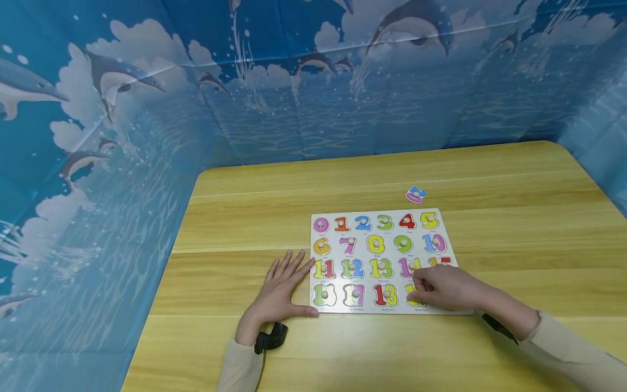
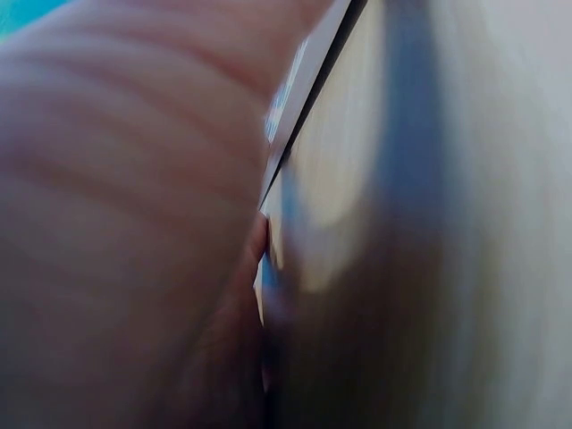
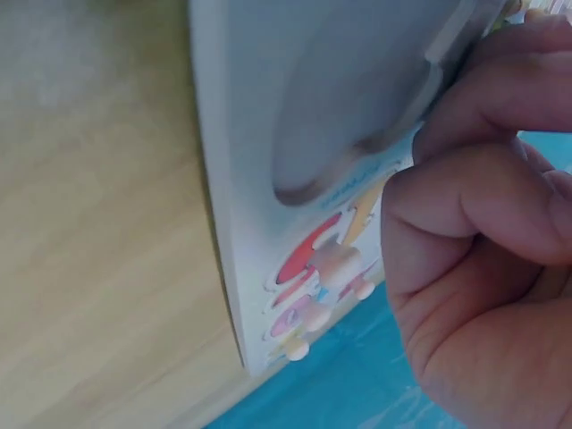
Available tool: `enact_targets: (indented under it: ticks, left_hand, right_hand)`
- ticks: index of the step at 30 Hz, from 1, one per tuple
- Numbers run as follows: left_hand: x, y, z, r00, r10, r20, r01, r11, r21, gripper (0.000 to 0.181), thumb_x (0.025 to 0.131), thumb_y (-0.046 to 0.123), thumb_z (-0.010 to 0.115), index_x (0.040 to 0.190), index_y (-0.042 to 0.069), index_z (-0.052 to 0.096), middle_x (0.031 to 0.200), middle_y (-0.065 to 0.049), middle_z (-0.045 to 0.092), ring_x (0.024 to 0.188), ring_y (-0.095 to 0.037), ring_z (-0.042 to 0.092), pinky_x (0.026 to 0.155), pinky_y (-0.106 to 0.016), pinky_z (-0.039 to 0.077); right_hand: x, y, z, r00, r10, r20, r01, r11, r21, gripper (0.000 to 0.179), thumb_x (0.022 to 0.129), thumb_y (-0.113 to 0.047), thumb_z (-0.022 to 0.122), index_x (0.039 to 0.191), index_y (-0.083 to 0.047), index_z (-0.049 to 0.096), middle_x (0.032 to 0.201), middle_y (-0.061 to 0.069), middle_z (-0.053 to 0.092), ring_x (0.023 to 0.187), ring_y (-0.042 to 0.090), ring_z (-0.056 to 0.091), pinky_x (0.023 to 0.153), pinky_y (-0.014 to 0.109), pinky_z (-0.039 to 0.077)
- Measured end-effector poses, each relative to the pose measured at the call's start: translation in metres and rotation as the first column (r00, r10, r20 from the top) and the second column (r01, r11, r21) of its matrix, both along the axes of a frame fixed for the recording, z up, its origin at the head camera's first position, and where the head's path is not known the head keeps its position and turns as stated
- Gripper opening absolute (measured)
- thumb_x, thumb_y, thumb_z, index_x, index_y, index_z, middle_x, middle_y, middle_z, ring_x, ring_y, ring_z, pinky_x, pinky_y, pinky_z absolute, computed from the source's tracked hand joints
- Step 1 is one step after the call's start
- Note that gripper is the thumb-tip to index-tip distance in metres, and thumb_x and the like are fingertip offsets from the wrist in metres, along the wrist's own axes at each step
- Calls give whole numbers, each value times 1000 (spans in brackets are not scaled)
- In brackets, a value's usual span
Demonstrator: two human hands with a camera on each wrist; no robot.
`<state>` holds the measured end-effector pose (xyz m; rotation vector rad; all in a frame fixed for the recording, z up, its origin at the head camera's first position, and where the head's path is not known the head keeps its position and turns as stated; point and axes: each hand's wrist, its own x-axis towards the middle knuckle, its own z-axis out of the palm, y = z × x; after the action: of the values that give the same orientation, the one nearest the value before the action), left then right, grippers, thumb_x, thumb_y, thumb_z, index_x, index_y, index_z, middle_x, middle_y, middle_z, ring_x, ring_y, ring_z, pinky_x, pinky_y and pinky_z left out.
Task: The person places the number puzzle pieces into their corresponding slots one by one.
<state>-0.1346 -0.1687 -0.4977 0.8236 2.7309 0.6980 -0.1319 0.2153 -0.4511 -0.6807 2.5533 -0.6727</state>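
A white wooden number puzzle board point(image 1: 362, 216) lies flat on the table, with knobbed, coloured number pieces in its recesses. My left hand point(image 1: 281, 291) lies spread on the table, index fingertip and thumb at the board's left edge. At the lower right, my right hand point(image 1: 448, 286) pinches the yellow number 19 piece point(image 1: 410, 289) at its slot; the fingers cover its knob. Beside that hand, the right wrist view shows a bare recess point(image 3: 357, 89) in the board's corner. A loose blue-and-pink number 20 piece point(image 1: 415, 195) lies beyond the board's far edge.
The wooden table point(image 1: 235, 218) extends around the board on all sides. A blue dolphin-print cloth point(image 1: 313, 120) hangs behind it and to the sides. A black wrist camera point(image 1: 271, 337) sits on the left wrist. The left wrist view is mostly blurred.
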Motion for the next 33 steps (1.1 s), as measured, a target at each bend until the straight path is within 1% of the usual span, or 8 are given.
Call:
enact_targets:
  ticks: [5, 8, 11, 14, 16, 20, 25, 33]
  left_hand:
    - [-1, 0, 0, 1000, -1, -3, 1, 1000, -6, 106, 70, 64, 71, 153, 26, 18, 159, -1, 4, 143, -25, -7, 112, -44, -8]
    - [0, 1, 0, 1000, 1, -2, -1, 1000, -5, 106, 70, 65, 71, 153, 26, 17, 159, 0, 3, 143, -25, -7, 112, -43, -8]
    - [0, 1, 0, 1000, 3, -3, -3, 1000, -8, 106, 70, 65, 71, 153, 27, 17, 159, 0, 3, 143, -24, -8, 112, -43, -8]
    - [0, 0, 0, 1000, 3, -3, -3, 1000, -9, 106, 70, 64, 71, 153, 26, 17, 159, 0, 3, 143, -24, -8, 112, -43, -8]
    - [1, 1, 0, 1000, 2, -2, -2, 1000, -8, 106, 70, 64, 71, 153, 26, 17, 159, -1, 3, 143, -24, -8, 112, -43, -8]
    - [1, 0, -1, 1000, -3, 3, 3, 1000, -12, 106, 71, 65, 71, 153, 27, 17, 159, -1, 3, 143, -24, -8, 112, -44, -8]
    - [2, 1, -2, 1000, -8, -4, 8, 1000, -4, 105, 71, 65, 70, 153, 25, 17, 159, -2, 5, 143, -26, -7, 112, -46, -7]
    - [0, 0, -2, 1000, -4, -9, 4, 1000, -15, 106, 71, 64, 71, 153, 26, 17, 159, -2, 4, 143, -26, -8, 112, -45, -8]
  right_hand:
    - [-8, 1, 7, 999, 47, -5, -47, 998, 34, 38, 83, -49, 68, 65, -23, 47, 55, -14, 40, 49, 2, 36, 48, 19, 24]
    - [-27, 5, 16, 998, 38, 47, -38, 999, 9, 37, 85, -48, 66, 66, -21, 50, 57, -12, 44, 50, 5, 40, 47, 19, 26]
    - [-60, 14, 23, 994, -61, 91, 65, 997, -38, 36, 90, -44, 62, 71, -14, 54, 58, -4, 48, 49, 11, 44, 45, 22, 31]
    - [-96, 25, 26, 978, -202, 49, 205, 977, -60, 38, 95, -40, 56, 76, -8, 53, 58, 2, 46, 48, 17, 43, 45, 27, 33]
    - [-117, 31, 26, 961, -277, -21, 276, 960, -56, 38, 97, -38, 53, 79, -5, 53, 59, 3, 44, 51, 19, 41, 47, 29, 32]
    - [-145, 36, 21, 920, -385, -78, 386, 922, -3, 43, 98, -41, 48, 77, -4, 53, 59, 3, 44, 53, 18, 40, 49, 31, 31]
    - [-164, 31, 14, 891, -450, -63, 454, 883, 122, 53, 96, -50, 45, 58, -12, 45, 50, -2, 34, 46, 14, 31, 43, 26, 24]
    - [-171, 22, 11, 889, -455, -55, 455, 863, 220, 51, 98, -43, 42, 55, -15, 40, 52, -1, 32, 50, 17, 36, 49, 31, 29]
